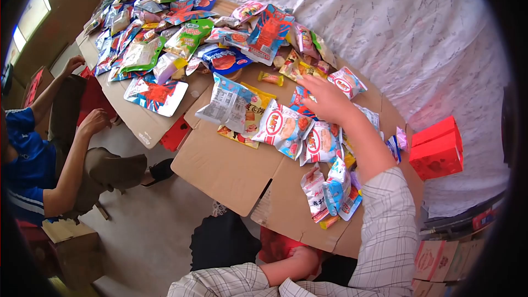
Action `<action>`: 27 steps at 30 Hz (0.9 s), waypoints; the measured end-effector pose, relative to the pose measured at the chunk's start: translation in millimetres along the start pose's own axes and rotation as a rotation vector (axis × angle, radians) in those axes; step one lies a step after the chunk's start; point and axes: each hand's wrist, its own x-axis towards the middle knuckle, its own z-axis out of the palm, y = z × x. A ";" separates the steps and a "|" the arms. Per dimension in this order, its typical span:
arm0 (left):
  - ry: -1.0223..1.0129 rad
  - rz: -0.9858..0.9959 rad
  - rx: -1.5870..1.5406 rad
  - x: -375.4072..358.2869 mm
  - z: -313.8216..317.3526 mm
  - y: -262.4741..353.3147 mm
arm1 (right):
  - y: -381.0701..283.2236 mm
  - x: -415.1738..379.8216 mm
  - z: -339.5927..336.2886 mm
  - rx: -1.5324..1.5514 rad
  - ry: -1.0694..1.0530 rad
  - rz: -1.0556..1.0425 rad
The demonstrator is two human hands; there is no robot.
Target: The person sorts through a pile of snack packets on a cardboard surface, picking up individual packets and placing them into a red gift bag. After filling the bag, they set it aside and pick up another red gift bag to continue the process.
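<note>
My right hand [324, 98] reaches across the cardboard and lies over the snack packets, fingers stretched out toward a small yellow packet [305, 69]. Under its palm side a blue-and-red packet [300, 100] is partly covered. Close by are a white-and-red snack bag [345, 82] and two more white-and-red bags, the left bag [278, 125] and the right bag [320, 142]. My left hand [306, 257] is low, below the table edge, by a red bag [270, 245]; its fingers are hidden.
A large heap of mixed snack packets [187, 36] covers the far left of the cardboard tabletop [220, 168]. Several packets lie near the front edge. A red box [437, 148] stands at the right. Another person's hand [94, 122] is at the left.
</note>
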 end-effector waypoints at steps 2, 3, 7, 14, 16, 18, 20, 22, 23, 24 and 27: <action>0.024 0.053 -0.003 -22.5 -12.0 -7.2 | 8.7 22.8 22.5 -0.043 0.038 -0.002; 0.050 0.106 -0.006 -32.0 -16.3 -11.6 | 5.7 32.6 27.1 -0.038 0.039 -0.001; 0.229 0.104 -0.077 -28.5 -5.7 -18.3 | -10.3 64.5 49.1 0.003 0.050 -0.032; 0.195 0.199 -0.058 -29.9 -8.5 -25.0 | -18.2 70.4 59.6 -0.056 0.030 -0.037; 0.220 0.199 -0.068 -14.3 2.9 -27.4 | -18.6 67.6 45.4 0.003 -0.024 -0.039; 0.286 0.297 -0.010 14.9 24.8 -29.7 | -19.7 61.3 36.2 -0.036 -0.159 0.006; 0.301 0.292 -0.036 31.4 37.4 -27.1 | -14.9 54.8 34.1 -0.060 -0.166 -0.032; 0.316 0.285 -0.065 30.2 35.4 -26.3 | -6.7 50.4 34.4 -0.083 -0.175 -0.072; 0.310 0.282 -0.051 29.3 35.3 -25.6 | -0.6 48.5 37.2 0.001 -0.117 -0.060; 0.305 0.276 -0.037 25.0 32.3 -25.9 | 5.1 48.0 40.1 0.087 -0.059 -0.050; 0.356 0.230 -0.112 14.4 30.3 -26.7 | 23.6 58.3 36.9 0.141 0.188 0.043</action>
